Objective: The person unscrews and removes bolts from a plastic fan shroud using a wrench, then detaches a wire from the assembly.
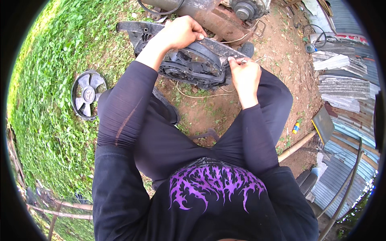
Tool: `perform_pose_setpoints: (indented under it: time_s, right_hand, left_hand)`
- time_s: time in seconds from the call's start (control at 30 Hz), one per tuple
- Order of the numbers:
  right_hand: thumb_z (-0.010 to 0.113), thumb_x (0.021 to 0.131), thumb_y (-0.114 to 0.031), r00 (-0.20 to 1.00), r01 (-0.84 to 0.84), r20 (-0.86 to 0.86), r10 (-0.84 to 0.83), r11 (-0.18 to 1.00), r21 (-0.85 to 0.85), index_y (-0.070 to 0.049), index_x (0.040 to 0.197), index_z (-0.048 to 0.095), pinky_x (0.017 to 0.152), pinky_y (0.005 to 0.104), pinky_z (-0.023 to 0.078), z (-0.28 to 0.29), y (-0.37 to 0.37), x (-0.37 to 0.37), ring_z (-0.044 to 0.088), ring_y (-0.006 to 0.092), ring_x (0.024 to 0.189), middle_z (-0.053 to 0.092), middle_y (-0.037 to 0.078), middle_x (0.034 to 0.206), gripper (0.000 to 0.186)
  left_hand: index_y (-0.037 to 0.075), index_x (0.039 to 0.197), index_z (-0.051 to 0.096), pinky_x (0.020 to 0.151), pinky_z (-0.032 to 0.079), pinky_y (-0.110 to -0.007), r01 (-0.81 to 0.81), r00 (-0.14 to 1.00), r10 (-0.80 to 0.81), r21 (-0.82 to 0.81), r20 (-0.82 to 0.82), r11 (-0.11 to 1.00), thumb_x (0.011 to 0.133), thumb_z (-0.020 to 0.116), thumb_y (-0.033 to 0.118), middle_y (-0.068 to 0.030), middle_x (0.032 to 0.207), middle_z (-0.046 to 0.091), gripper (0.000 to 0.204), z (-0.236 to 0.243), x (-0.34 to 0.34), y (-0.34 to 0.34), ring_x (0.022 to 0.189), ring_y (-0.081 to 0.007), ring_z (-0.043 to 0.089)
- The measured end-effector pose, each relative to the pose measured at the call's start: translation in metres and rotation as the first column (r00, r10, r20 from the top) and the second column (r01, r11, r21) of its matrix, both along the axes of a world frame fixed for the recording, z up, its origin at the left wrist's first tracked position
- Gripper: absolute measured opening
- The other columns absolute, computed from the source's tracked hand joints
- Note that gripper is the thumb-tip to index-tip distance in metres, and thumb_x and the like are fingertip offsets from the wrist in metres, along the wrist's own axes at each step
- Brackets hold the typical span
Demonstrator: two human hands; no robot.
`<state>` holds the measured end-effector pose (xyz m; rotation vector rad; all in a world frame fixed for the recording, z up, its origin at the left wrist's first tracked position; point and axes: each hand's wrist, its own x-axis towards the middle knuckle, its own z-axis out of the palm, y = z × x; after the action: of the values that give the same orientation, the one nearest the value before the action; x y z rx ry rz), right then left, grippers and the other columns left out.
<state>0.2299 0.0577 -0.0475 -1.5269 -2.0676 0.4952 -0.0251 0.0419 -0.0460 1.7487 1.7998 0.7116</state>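
A long, dirty black plastic frame (193, 60), which looks like a radiator fan shroud, is tilted up between my knees. My left hand (183, 33) is closed over its upper edge, thumb on the near face. At its right end, my right hand (246, 78) is closed in a pinch against the corner. A small pale bit shows at those fingertips, too small to name. On the grass to the left lies a fan (88, 94) with grey blades inside a round black housing.
Just beyond the frame stands a rusty tank (217, 18) with a pulley motor (244, 10) on it. A pale cord (193, 95) loops over the dirt. At right are corrugated sheets (343, 86), a yellow bottle (296, 127) and a wooden-handled tool (297, 146).
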Motion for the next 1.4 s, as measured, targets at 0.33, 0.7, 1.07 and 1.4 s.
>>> perform_pose_setpoints:
  time_s: [0.33, 0.7, 1.07, 1.4]
  right_hand:
    - [0.079, 0.082, -0.028, 0.999, -0.02, 0.041, 0.019, 1.0, 0.023, 0.001, 0.078, 0.075, 0.07, 0.0396, 0.053, 0.002, 0.012, -0.012, 0.07, 0.0341, 0.071, 0.07, 0.02, 0.076, 0.03]
    - [0.081, 0.083, -0.028, 0.995, 0.061, -0.066, -0.071, 0.988, -0.144, 0.003, 0.078, 0.074, 0.06, 0.0344, 0.047, -0.004, 0.013, -0.014, 0.059, 0.017, 0.054, 0.065, 0.012, 0.06, 0.033]
    - [0.075, 0.093, -0.029, 0.681, -0.147, -0.479, -0.553, 0.538, -0.83, 0.0, 0.1, 0.069, 0.046, 0.0238, 0.024, -0.01, 0.02, 0.007, 0.029, 0.005, 0.049, 0.029, -0.009, 0.057, 0.031]
    - [0.083, 0.084, -0.013, 0.614, -0.029, -0.498, -0.613, 0.612, -0.79, -0.009, 0.079, 0.06, 0.041, 0.0261, 0.026, -0.006, 0.009, -0.008, 0.035, 0.0085, 0.042, 0.04, -0.005, 0.058, 0.024]
  left_hand:
    - [0.011, 0.107, 0.077, 0.087, 0.055, -0.037, -0.121, 0.992, 0.121, 0.01, -0.031, 0.993, 0.092, 0.071, 0.024, -0.0111, 0.097, 0.076, 0.021, 0.006, -0.001, -0.009, 0.093, -0.0239, 0.073]
    - [0.012, 0.104, 0.078, 0.084, 0.055, -0.038, -0.14, 0.988, 0.143, 0.043, -0.057, 0.989, 0.092, 0.07, 0.025, -0.0106, 0.094, 0.076, 0.02, -0.002, 0.002, -0.009, 0.092, -0.0241, 0.074]
    - [0.025, 0.1, 0.081, 0.101, 0.032, -0.06, -0.144, 0.989, 0.143, -0.044, -0.025, 0.989, 0.094, 0.068, 0.026, -0.0018, 0.093, 0.077, 0.014, -0.002, 0.006, -0.012, 0.097, -0.0213, 0.071]
    - [0.014, 0.106, 0.078, 0.087, 0.055, -0.037, -0.093, 0.995, 0.093, 0.021, -0.022, 0.995, 0.092, 0.07, 0.026, -0.0088, 0.095, 0.076, 0.02, 0.006, 0.003, -0.019, 0.092, -0.0224, 0.074]
